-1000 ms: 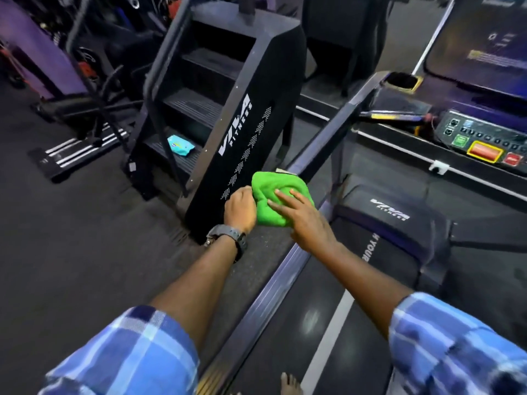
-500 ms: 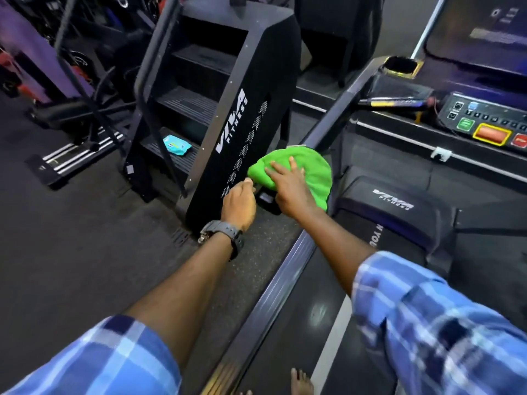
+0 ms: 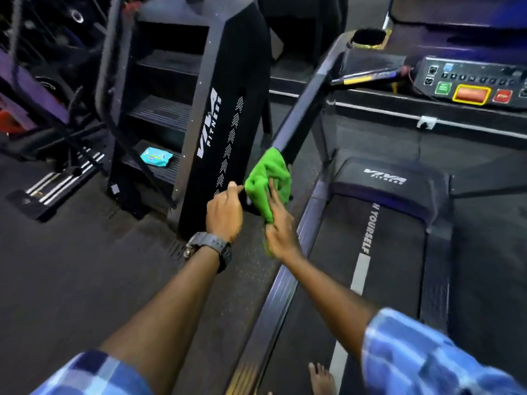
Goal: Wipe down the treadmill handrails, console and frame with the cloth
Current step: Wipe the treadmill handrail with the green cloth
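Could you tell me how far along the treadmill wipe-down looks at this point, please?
Nothing shows plainly as finished; no surface looks visibly cleaner. In hand: the green cloth hangs at the lower end of the left handrail, with the left hand pinching its edge and the right hand gripping its lower part. Probably left: the handrail's upper length, the console and the side frame.

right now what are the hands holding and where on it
The green cloth: the left hand pinches its left edge, the right hand grips its lower end, at the end of the handrail.
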Demonstrator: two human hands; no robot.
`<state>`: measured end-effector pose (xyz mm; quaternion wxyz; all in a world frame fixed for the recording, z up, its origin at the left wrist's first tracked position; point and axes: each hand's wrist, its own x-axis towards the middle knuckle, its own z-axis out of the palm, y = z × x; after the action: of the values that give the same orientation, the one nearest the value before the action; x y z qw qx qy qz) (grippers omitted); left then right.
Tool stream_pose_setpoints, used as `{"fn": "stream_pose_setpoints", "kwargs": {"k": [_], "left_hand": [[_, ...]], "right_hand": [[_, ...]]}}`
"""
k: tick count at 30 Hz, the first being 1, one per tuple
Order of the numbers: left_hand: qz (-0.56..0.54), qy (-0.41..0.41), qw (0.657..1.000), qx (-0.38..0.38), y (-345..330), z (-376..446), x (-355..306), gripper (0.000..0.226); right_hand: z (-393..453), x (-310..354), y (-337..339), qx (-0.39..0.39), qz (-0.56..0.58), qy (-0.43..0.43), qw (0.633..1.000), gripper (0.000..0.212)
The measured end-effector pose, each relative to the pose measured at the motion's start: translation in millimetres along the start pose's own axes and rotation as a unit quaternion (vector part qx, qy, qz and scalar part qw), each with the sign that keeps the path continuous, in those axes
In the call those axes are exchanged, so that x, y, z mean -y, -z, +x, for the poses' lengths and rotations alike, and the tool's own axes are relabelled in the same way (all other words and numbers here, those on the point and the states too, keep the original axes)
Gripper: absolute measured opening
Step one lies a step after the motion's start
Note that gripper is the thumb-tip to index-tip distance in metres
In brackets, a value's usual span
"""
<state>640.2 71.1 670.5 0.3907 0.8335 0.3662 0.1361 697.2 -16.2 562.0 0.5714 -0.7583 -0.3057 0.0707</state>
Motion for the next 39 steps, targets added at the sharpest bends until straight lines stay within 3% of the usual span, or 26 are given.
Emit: {"fn": "stream_pose_setpoints", "kwargs": {"k": [2,4,6,9,11,13,15,17,21,23,25,27,29,31,33,35,37,39], "left_hand": [[0.029,-0.024,0.999,0.006,-1.4,0.1,4.7,0.052],[0.042,-0.029,0.999,0.014,-4.4,0.4,7.7,0.045],[0.048,-0.028,0.998,0.016,-5.4,0.2,10.3,0.039],[0.066,-0.048,0.997,-0.008,-9.8,4.1,15.5,0.041],[0.081,-0.072,0.994,-0.012,-11.6,4.6,17.9,0.049],[0.078,-0.081,0.994,-0.011,-11.6,4.4,18.3,0.054],[0.049,-0.074,0.996,-0.013,-10.4,5.0,17.0,0.054],[0.03,-0.073,0.997,-0.012,-11.8,4.2,17.1,0.051],[0.042,-0.091,0.995,-0.009,-11.9,4.2,20.0,0.055],[0.041,-0.088,0.995,-0.003,-10.3,7.5,21.8,0.056],[0.051,-0.08,0.995,0.004,-10.2,9.1,23.8,0.057],[0.055,-0.091,0.994,0.003,-9.9,6.9,24.9,0.052],[0.039,-0.098,0.994,-0.002,-9.0,3.8,24.0,0.047],[0.026,-0.099,0.995,-0.004,-10.7,3.6,24.8,0.046],[0.022,-0.105,0.994,-0.003,-10.3,3.8,27.7,0.049],[0.035,-0.11,0.993,-0.002,-11.2,5.9,30.9,0.052],[0.047,-0.118,0.992,0.006,-11.3,6.8,34.3,0.054],[0.05,-0.124,0.991,0.017,-10.4,6.1,35.6,0.054]], "right_hand": [[3.4,-1.4,-5.2,-0.05,0.071,-0.093,0.992,0.078],[35.3,17.5,-8.0,-0.124,0.135,-0.228,0.956,0.064],[51.7,30.5,-10.8,-0.165,0.164,-0.208,0.95,0.063],[6.4,19.6,-29.0,-0.111,0.159,-0.07,0.979,0.059],[-33.4,4.1,-47.4,-0.087,0.2,-0.114,0.969,0.057],[-19.8,3.8,-50.0,-0.133,0.303,-0.249,0.91,0.036],[25.0,1.6,-42.6,-0.216,0.378,-0.319,0.842,0.028],[43.6,5.9,-40.7,-0.251,0.426,-0.323,0.807,0.044],[-3.6,12.2,-69.3,-0.218,0.531,-0.276,0.771,0.049],[20.3,6.9,-61.2,-0.235,0.483,-0.302,0.787,0.061],[54.8,0.1,-54.0,-0.252,0.357,-0.301,0.848,0.072],[42.7,0.5,-56.6,-0.22,0.261,-0.225,0.913,0.074],[-1.5,-6.4,-57.6,-0.138,0.214,-0.152,0.955,0.07],[-12.9,-12.3,-43.0,-0.107,0.222,-0.157,0.956,0.067],[24.0,-4.2,-33.1,-0.156,0.224,-0.192,0.942,0.064],[63.2,15.3,-22.1,-0.151,0.169,-0.158,0.961,0.064],[52.4,16.0,-23.2,-0.1,0.115,-0.075,0.986,0.062],[8.7,1.7,-27.4,-0.032,0.11,-0.061,0.992,0.065]]}}
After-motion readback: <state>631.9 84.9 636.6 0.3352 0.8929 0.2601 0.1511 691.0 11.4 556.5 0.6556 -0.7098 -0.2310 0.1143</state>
